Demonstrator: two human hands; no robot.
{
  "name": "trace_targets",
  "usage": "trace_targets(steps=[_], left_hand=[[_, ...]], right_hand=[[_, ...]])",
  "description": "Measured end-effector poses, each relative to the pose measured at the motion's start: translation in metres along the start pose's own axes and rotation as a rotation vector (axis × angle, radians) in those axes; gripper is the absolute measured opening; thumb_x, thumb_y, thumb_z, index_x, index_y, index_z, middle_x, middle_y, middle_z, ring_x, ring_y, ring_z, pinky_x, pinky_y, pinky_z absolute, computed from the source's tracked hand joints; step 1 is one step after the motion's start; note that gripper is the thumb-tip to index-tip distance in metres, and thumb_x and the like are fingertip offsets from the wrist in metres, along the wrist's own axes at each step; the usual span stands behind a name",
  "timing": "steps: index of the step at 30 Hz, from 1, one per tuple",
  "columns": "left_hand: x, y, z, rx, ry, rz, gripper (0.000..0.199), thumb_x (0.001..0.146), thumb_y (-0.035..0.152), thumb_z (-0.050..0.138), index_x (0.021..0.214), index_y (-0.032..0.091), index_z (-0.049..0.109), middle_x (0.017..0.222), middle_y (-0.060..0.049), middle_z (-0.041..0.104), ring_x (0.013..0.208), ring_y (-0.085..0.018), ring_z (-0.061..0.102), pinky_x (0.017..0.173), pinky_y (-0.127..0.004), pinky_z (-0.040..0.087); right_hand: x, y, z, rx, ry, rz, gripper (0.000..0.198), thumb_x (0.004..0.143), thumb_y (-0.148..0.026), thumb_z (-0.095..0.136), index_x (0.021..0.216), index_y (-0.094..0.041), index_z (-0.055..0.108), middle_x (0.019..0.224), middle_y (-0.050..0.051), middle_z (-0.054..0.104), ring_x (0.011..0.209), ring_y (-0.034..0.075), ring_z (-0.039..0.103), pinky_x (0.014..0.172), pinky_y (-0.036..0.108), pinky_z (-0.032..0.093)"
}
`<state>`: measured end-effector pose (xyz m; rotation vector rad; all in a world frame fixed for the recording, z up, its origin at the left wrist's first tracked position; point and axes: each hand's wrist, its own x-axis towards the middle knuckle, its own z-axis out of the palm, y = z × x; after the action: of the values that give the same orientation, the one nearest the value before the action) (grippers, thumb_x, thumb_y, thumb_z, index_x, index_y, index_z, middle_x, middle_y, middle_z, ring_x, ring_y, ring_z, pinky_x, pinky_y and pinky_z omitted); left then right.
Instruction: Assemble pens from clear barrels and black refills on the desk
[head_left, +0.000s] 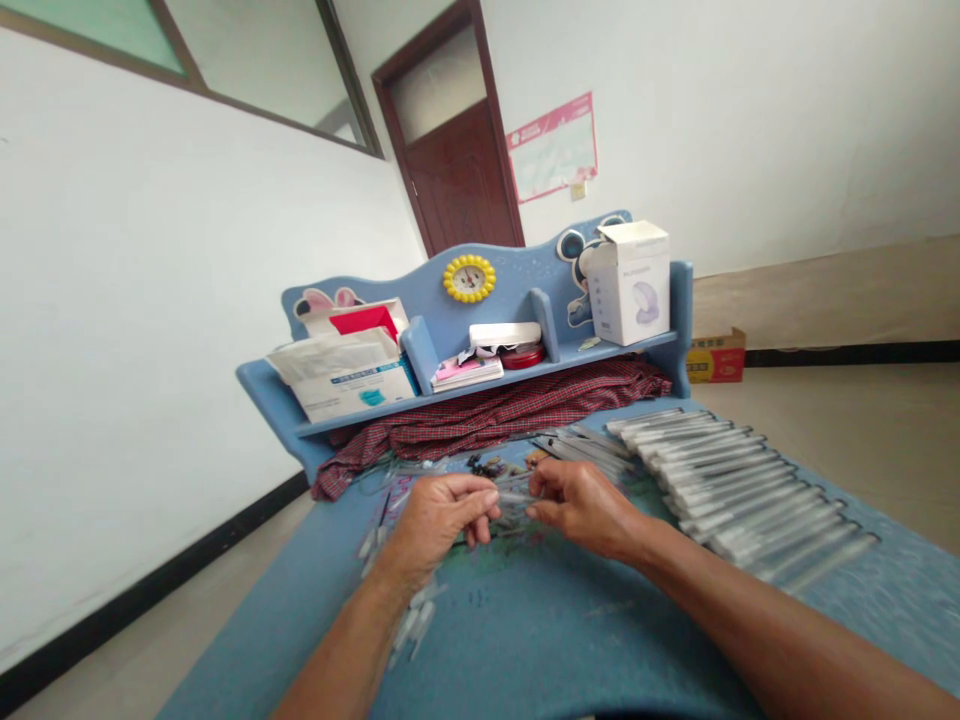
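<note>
Over the middle of the blue desk, my left hand (448, 512) pinches a clear pen barrel (514, 496) between thumb and fingers. The barrel points right, toward my right hand (577, 503), whose fingers are curled with the thumb below. Blur and the fingers hide what my right hand grips. Behind my hands lie loose refills and clear tubes (592, 448). Small translucent pen caps (414, 625) are scattered beside my left forearm. To the right of my right hand, a long layered row of assembled-looking clear pens (739, 480) with dark ends lies on the desk.
A blue shelf (480, 395) rises at the desk's back, holding a mask box (356, 392), a white carton (632, 285), a red round tin (522, 356) and papers. Checked cloth (495, 412) lies bunched beneath it. A cardboard box (716, 358) stands on the floor behind.
</note>
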<state>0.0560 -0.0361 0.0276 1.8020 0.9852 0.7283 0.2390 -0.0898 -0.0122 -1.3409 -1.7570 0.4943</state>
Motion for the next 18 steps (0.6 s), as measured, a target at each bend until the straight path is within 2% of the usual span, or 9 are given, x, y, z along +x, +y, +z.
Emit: trace_targets(steps=[1, 5, 8, 10, 13, 15, 18], left_hand=[[-0.0002, -0.0001, 0.0001, 0.003, 0.0, 0.002, 0.023, 0.068, 0.034, 0.064, 0.07, 0.012, 0.067, 0.06, -0.004, 0.064, 0.043, -0.01, 0.052, 0.043, -0.021, 0.039], [-0.0005, -0.002, -0.0007, 0.015, -0.007, 0.012, 0.023, 0.069, 0.034, 0.064, 0.068, 0.012, 0.066, 0.058, -0.004, 0.063, 0.043, -0.01, 0.052, 0.043, -0.021, 0.039], [-0.0002, -0.0043, -0.0018, 0.012, -0.01, 0.01, 0.023, 0.07, 0.034, 0.063, 0.07, 0.011, 0.067, 0.06, -0.005, 0.064, 0.044, -0.01, 0.053, 0.044, -0.021, 0.04], [0.0003, -0.006, -0.0026, 0.016, -0.012, 0.007, 0.023, 0.07, 0.034, 0.064, 0.072, 0.011, 0.067, 0.063, -0.006, 0.065, 0.044, -0.01, 0.053, 0.044, -0.021, 0.04], [0.0012, -0.0084, -0.0037, 0.027, -0.026, 0.016, 0.024, 0.07, 0.034, 0.063, 0.072, 0.01, 0.067, 0.062, -0.006, 0.066, 0.043, -0.01, 0.054, 0.043, -0.021, 0.039], [0.0016, -0.0094, -0.0039, 0.02, -0.032, 0.022, 0.025, 0.07, 0.035, 0.063, 0.072, 0.01, 0.067, 0.063, -0.006, 0.066, 0.043, -0.01, 0.054, 0.043, -0.021, 0.039], [0.0015, -0.0093, -0.0031, 0.0, -0.024, 0.012, 0.024, 0.07, 0.034, 0.064, 0.073, 0.011, 0.067, 0.063, -0.006, 0.066, 0.043, -0.01, 0.054, 0.043, -0.021, 0.04]], right_hand=[[0.0, -0.0007, -0.0004, -0.012, -0.002, -0.015, 0.007, 0.076, -0.023, 0.056, 0.076, -0.017, 0.059, 0.06, -0.004, 0.051, 0.057, 0.009, 0.045, 0.054, 0.02, 0.03], [-0.0008, -0.0018, -0.0003, -0.006, -0.068, -0.055, 0.024, 0.084, -0.025, 0.045, 0.066, -0.016, 0.058, 0.055, -0.004, 0.046, 0.054, 0.009, 0.043, 0.052, 0.021, 0.029], [-0.0014, 0.0006, 0.0023, 0.026, -0.06, -0.013, 0.013, 0.082, -0.027, 0.051, 0.081, -0.017, 0.059, 0.056, -0.005, 0.048, 0.052, 0.009, 0.044, 0.051, 0.02, 0.029], [-0.0015, 0.0023, 0.0036, 0.041, -0.022, 0.02, 0.014, 0.076, -0.025, 0.058, 0.088, -0.017, 0.057, 0.058, -0.005, 0.051, 0.052, 0.009, 0.045, 0.05, 0.02, 0.03], [-0.0014, 0.0029, 0.0036, 0.035, -0.026, 0.008, 0.008, 0.077, -0.024, 0.056, 0.075, -0.016, 0.056, 0.057, -0.005, 0.05, 0.054, 0.009, 0.045, 0.051, 0.02, 0.03], [-0.0015, 0.0027, 0.0033, 0.033, -0.064, -0.019, 0.018, 0.083, -0.026, 0.049, 0.069, -0.016, 0.057, 0.056, -0.004, 0.048, 0.054, 0.009, 0.045, 0.051, 0.02, 0.03], [-0.0017, 0.0037, 0.0045, 0.065, -0.074, 0.0, 0.012, 0.083, -0.026, 0.051, 0.082, -0.017, 0.058, 0.057, -0.005, 0.049, 0.051, 0.009, 0.044, 0.049, 0.02, 0.03]])
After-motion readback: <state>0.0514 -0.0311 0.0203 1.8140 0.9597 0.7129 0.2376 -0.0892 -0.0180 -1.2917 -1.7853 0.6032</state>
